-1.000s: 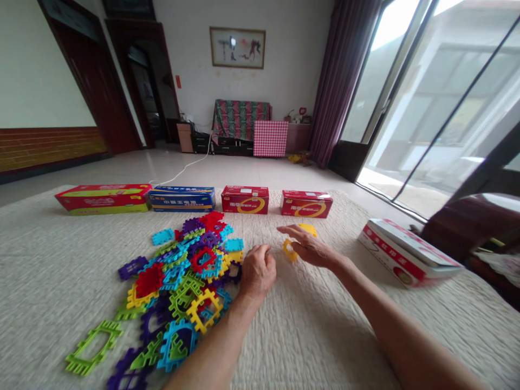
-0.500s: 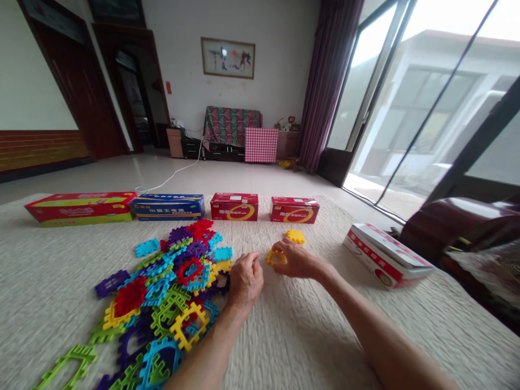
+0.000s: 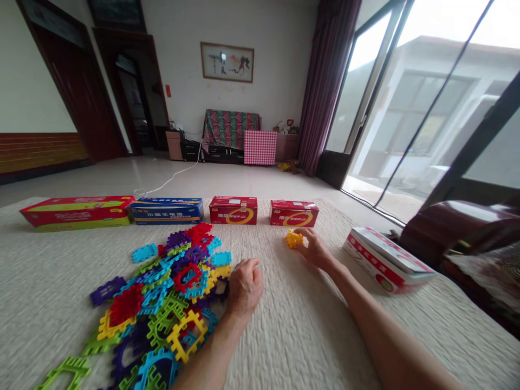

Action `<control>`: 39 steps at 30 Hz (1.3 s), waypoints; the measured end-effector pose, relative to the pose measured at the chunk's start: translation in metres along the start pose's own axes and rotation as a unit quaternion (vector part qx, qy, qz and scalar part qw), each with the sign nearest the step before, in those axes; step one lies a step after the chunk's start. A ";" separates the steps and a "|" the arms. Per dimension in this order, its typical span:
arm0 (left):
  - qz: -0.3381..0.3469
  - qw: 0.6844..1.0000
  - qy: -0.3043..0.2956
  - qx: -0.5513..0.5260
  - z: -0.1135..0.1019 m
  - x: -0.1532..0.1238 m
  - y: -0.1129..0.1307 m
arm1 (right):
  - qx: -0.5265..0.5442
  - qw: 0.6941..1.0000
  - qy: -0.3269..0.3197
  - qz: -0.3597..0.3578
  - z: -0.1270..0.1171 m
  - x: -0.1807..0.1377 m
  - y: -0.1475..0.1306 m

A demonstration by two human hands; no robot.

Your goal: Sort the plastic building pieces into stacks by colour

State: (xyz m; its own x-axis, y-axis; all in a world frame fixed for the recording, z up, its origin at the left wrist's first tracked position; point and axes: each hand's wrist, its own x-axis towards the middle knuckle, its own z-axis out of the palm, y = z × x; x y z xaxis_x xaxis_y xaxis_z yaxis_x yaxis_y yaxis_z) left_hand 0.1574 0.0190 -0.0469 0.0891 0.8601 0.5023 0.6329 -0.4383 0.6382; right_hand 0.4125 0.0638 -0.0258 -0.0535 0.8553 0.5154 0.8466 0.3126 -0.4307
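Yellow tiles [image 3: 293, 238] gripped by right hand [image 3: 316, 250] — left hand [image 3: 245, 287] curled shut beside pile [image 3: 170, 292], four boxes [image 3: 233, 210] behind, fifth box [image 3: 385, 259] apart.

The right hand [image 3: 314, 250] covers the near side of the yellow toothed plastic piece [image 3: 292, 238], so whether it is one piece or two stacked cannot be told. The left hand [image 3: 245, 286] curls its fingers under, hiding its palm. The bottom edge cuts off the light-green toothed plastic frame [image 3: 60, 372] and both forearms. Print on the four long cardboard boxes [image 3: 233, 210] is too small to read.
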 end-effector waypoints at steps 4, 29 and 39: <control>0.003 1.000 -0.002 -0.002 -0.001 0.000 0.001 | 0.001 1.000 0.022 0.001 0.002 -0.002 -0.001; 0.001 1.000 -0.013 -0.005 -0.002 -0.001 0.006 | -0.198 0.951 0.006 0.238 0.020 0.003 -0.042; -0.002 1.000 -0.014 -0.009 -0.004 0.000 0.008 | -0.211 0.947 -0.003 0.244 0.011 0.004 -0.025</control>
State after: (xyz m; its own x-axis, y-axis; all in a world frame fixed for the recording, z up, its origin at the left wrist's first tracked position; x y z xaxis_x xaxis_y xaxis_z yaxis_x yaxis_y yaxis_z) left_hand 0.1599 0.0141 -0.0395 0.1086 0.8685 0.4836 0.6186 -0.4399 0.6510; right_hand 0.3852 0.0641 -0.0207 0.3960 0.8581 0.3269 0.9077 -0.3120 -0.2805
